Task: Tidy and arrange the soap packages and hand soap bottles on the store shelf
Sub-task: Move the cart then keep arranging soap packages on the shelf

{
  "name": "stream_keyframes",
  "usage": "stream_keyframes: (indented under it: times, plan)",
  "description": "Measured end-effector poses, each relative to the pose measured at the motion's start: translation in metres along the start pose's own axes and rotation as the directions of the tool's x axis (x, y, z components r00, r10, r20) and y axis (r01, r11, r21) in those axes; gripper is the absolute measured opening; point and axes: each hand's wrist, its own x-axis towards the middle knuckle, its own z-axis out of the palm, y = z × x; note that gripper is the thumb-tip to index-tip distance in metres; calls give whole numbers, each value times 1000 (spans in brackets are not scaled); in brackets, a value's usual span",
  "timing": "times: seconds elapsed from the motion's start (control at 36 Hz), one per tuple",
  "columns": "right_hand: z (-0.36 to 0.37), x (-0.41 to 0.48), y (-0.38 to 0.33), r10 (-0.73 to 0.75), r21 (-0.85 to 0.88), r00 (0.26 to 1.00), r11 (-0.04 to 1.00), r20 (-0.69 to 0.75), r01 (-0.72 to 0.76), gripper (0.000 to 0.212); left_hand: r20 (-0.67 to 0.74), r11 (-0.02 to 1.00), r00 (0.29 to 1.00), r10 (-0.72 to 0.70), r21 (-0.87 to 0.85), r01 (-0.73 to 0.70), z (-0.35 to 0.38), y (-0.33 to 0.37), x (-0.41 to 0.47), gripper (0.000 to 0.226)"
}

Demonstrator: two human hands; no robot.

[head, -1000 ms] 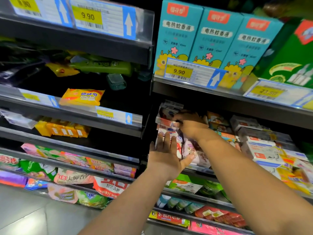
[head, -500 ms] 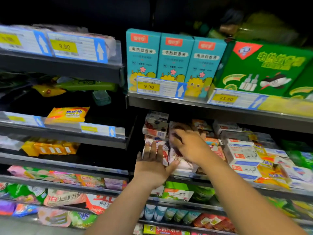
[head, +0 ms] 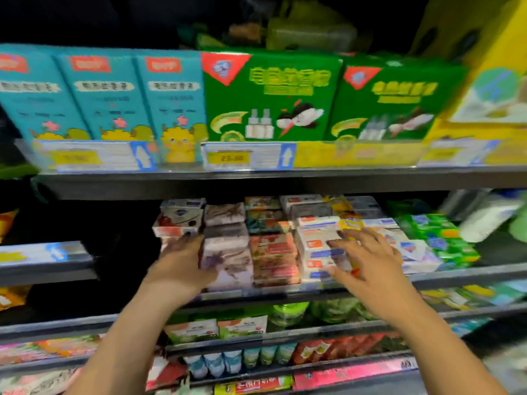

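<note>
Head view, smeared by motion. Lays the left hand (head: 182,263) flat against the left flank of the lilac-white soap packages (head: 225,249), with fingers straight and released, grasping nothing. Spreads the right hand (head: 368,260) over the white soap boxes (head: 315,246), with fingers splayed, released, tips on the box fronts. Finds all the soap stacked in rows on the middle shelf (head: 271,295), with red packages (head: 273,260) between those two stacks and green packs (head: 439,238) further right. Shows teal boxes (head: 102,95) and green boxes (head: 271,95) upright one shelf above.
</note>
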Motion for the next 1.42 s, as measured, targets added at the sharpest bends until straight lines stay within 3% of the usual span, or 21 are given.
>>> stream_keyframes:
  times: [0.08, 0.19, 0.36, 0.5, 0.67, 0.75, 0.81, 0.94, 1.06, 1.17, 1.22, 1.28, 1.33, 1.39, 1.42]
  plan:
    - [-9, -7, 45, 60, 6, 997, 998, -55, -60, 56, -106, 969, 994, -26, 241, 51, 0, 45, -8, 68]
    - [-13, -19, 97, 138, -42, 985, 989, -103, -143, 69, -161, 916, 976, 148, 395, -74, 16, 110, -23, 64]
    - [-19, -26, 144, 267, -16, 962, 963, -63, -268, 81, 6, 917, 965, 263, 308, -252, 51, 188, -23, 65]
    - [-25, -21, 162, 273, -11, 962, 962, 2, -273, 90, 38, 869, 946, 321, 387, -310, 76, 230, -21, 67]
    - [-22, -12, 173, 237, -108, 968, 967, 75, -229, 55, 109, 842, 926, 362, 388, -375, 95, 273, -15, 56]
    - [-22, -5, 173, 282, -31, 958, 959, 58, -281, 57, 77, 778, 905, 419, 485, -401, 109, 289, -11, 44]
    - [-19, 2, 178, 263, -87, 961, 963, 81, -256, 55, 46, 755, 886, 461, 505, -419, 120, 295, -8, 36]
    - [-21, 14, 193, 224, -183, 968, 962, 116, -201, 65, 121, 789, 910, 398, 460, -406, 138, 303, -5, 39]
    - [-27, 14, 208, 117, -52, 987, 992, 110, -111, 79, 55, 796, 908, 414, 462, -391, 145, 299, -3, 38]
    - [-42, -5, 209, 80, 324, 997, 944, -21, -69, 59, -95, 837, 872, 480, 349, -422, 152, 295, -5, 39]
    - [-48, -15, 206, 95, 464, 991, 885, -93, -41, 55, -116, 859, 860, 497, 208, -468, 153, 292, -11, 59]
    - [-57, -25, 200, 127, 607, 991, 791, -49, -71, 53, -105, 845, 839, 534, 65, -530, 156, 289, -18, 77]
    - [-66, -34, 196, 139, 703, 990, 700, 37, -125, 51, -146, 773, 769, 622, -39, -633, 156, 289, -24, 85]
    - [-71, -42, 191, 120, 760, 982, 622, 148, -190, 43, -236, 707, 712, 661, -120, -697, 153, 291, -30, 73]
    - [-71, -44, 190, 109, 790, 974, 570, 198, -225, 38, -257, 705, 724, 640, -178, -687, 151, 293, -35, 66]
